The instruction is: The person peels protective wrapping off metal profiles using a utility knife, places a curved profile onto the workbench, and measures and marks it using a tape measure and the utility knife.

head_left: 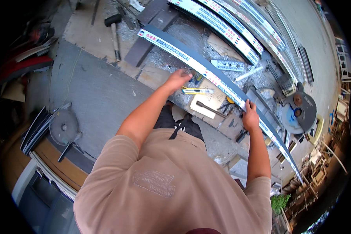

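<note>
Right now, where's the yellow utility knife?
In the head view, the yellow utility knife lies near centre, just right of the left hand, beyond the dark wrench.

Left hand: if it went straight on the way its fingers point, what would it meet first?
Probably the long grey-and-white strip that the right hand holds, though the left hand's height relative to it is unclear.

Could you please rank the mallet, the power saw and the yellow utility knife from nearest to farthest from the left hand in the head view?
1. Yellow utility knife: just right of the left hand.
2. Mallet: up and to the left.
3. Power saw: far right, beyond the long strip.
</note>
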`<state>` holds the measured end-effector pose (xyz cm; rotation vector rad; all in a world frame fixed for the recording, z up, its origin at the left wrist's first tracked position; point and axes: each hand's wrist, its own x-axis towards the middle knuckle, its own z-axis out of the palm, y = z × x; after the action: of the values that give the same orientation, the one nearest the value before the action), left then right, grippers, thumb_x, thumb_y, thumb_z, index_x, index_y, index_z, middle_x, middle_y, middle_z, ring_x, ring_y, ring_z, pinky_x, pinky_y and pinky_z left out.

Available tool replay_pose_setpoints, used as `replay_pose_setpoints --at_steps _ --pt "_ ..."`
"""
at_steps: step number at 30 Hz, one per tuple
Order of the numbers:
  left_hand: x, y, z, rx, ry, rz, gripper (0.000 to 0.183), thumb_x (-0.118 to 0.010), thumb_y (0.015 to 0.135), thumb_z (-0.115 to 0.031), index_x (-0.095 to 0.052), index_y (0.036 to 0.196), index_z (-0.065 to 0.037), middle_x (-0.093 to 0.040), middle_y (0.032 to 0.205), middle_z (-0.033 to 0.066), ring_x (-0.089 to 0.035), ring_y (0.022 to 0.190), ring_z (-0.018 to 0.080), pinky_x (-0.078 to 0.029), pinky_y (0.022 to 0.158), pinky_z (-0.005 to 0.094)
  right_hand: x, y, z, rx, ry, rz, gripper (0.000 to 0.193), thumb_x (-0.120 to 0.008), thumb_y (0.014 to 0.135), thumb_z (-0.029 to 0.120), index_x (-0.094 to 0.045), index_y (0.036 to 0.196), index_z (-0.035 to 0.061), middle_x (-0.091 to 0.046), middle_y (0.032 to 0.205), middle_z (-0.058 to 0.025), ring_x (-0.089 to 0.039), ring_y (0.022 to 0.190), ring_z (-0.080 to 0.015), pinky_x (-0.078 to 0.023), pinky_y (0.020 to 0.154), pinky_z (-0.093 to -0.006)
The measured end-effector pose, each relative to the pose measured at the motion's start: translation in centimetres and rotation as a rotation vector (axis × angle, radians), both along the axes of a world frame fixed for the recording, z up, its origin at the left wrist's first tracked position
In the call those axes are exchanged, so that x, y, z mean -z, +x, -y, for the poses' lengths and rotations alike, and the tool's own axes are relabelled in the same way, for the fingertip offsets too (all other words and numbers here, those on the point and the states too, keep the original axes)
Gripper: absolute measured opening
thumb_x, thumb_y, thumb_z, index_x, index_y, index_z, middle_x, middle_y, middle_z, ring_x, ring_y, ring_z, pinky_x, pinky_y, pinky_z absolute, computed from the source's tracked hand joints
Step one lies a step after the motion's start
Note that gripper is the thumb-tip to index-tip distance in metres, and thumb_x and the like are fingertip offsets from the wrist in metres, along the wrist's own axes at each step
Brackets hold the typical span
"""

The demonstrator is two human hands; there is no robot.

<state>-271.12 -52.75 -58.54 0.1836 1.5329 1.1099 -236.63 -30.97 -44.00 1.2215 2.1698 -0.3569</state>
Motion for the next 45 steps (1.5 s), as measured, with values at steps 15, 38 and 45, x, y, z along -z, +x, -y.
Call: replay_pose_setpoints --at_steps 15,38,45 --pt "-1.4 -10.8 0.3 -0.671 0.162 0.259 0.045 -0.065 0.108 -0.038 -0.057 0.138 -0.005 -0.07 0.128 0.0101 -0.067 0.119 0.0256 -0.051 0.11 0.0472 0.3 -0.3 0.8 -0.075 0.112 -0.079 0.068 -0.074 0.093 0.034 -0.057 0.148 -0.0016 -0.062 0.139 -0.024 -0.065 0.122 -0.044 -0.054 0.103 -0.0478" --pt "-18.0 0.9 6.5 -0.084 0.622 0.236 0.039 -0.074 0.1 -0.006 -0.06 0.135 0.005 -0.072 0.128 0.0137 -0.068 0.123 0.0214 -0.055 0.106 0.0371 -15.1 -14.2 12.0 -0.161 0.177 -0.485 0.099 -0.097 0.066 0.022 -0.051 0.152 0.0052 -0.064 0.134 -0.0221 -0.058 0.127 -0.0453 -0.045 0.113 -0.0524" --pt "-18.5 -1.5 8.8 -0.205 0.684 0.228 0.056 -0.08 0.097 -0.008 -0.055 0.145 0.006 -0.075 0.12 0.013 -0.073 0.11 0.0172 -0.06 0.094 0.0318 -15.8 -13.1 13.3 -0.117 0.18 -0.55 0.1 -0.099 0.063 0.021 -0.053 0.15 0.0052 -0.064 0.14 -0.0185 -0.056 0.135 -0.0459 -0.037 0.123 -0.0536"
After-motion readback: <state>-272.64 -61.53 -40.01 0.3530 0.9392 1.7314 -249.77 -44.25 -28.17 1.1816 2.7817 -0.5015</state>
